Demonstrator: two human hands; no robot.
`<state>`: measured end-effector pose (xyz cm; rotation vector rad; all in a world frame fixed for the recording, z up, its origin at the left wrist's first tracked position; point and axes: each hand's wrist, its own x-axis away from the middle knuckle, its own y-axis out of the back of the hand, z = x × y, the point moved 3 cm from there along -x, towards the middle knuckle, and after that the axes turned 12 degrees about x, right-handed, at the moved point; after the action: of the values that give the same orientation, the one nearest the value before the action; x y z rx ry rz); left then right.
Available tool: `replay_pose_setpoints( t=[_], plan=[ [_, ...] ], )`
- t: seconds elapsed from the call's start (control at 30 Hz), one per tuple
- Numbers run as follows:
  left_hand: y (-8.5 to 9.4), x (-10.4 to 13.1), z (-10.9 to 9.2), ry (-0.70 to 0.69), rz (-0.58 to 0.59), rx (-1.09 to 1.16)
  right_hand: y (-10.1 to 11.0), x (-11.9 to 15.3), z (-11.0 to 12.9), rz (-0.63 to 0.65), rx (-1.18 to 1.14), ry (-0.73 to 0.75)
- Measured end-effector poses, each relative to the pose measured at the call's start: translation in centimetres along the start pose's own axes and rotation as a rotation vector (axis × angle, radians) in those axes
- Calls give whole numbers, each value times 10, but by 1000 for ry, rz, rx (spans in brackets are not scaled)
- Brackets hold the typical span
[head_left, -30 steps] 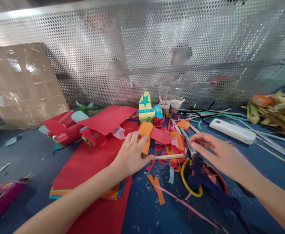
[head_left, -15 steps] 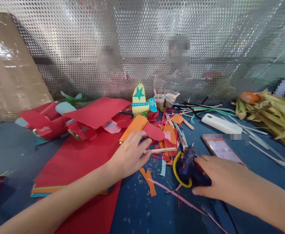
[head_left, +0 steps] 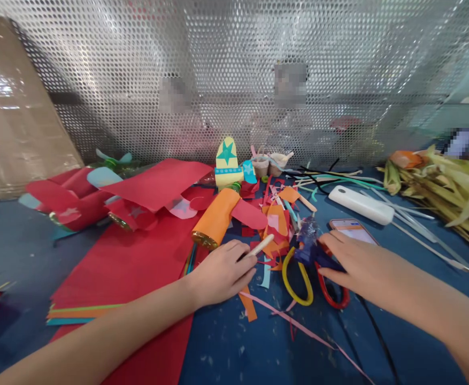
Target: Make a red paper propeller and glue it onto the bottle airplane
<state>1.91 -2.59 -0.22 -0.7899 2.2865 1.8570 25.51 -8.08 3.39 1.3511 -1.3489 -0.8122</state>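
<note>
My left hand (head_left: 224, 271) is closed on a thin pale wooden stick (head_left: 263, 244), whose tip points up and right. Just beyond it lies an orange paper-wrapped bottle (head_left: 217, 218) with a red paper wing (head_left: 250, 214). My right hand (head_left: 340, 255) grips a dark blue glue gun (head_left: 308, 251), its black cord trailing toward me. Under the gun are scissors with a yellow handle loop (head_left: 297, 283) and a red one (head_left: 333, 294); the blades are mostly hidden. Colored paper scraps (head_left: 276, 222) are piled between my hands.
Red paper sheets (head_left: 125, 267) lie at left, with red paper-covered bottles (head_left: 77, 203) behind. A yellow piece with a star (head_left: 228, 160) stands at the back. A white stick-shaped device (head_left: 360, 205), a phone (head_left: 352, 230) and dry husks (head_left: 451, 192) lie at right.
My left hand has drawn back from the orange bottle and now holds the stick, tilted upward. My right hand has lifted the glue gun slightly, uncovering the red scissor loop.
</note>
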Motion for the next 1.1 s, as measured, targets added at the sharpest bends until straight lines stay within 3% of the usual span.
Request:
replay_pose_setpoints(
  t=[0.27, 0.5, 0.7, 0.9, 1.1],
  plan=[
    [-1, 1, -1, -72, -64, -66, -11, -11, -9, 129, -113, 35],
    [-1, 4, 2, -67, -110, 23, 1, -13, -10, 76, -111, 7],
    [0, 6, 3, -78, -213, 61, 3, -12, -15, 104, -124, -3],
    [5, 3, -2, -169, -214, 70, 20, -25, -13, -75, -92, -99],
    [0, 1, -2, -206, -185, 57, 32, -79, -3, -192, -68, -46]
  ],
)
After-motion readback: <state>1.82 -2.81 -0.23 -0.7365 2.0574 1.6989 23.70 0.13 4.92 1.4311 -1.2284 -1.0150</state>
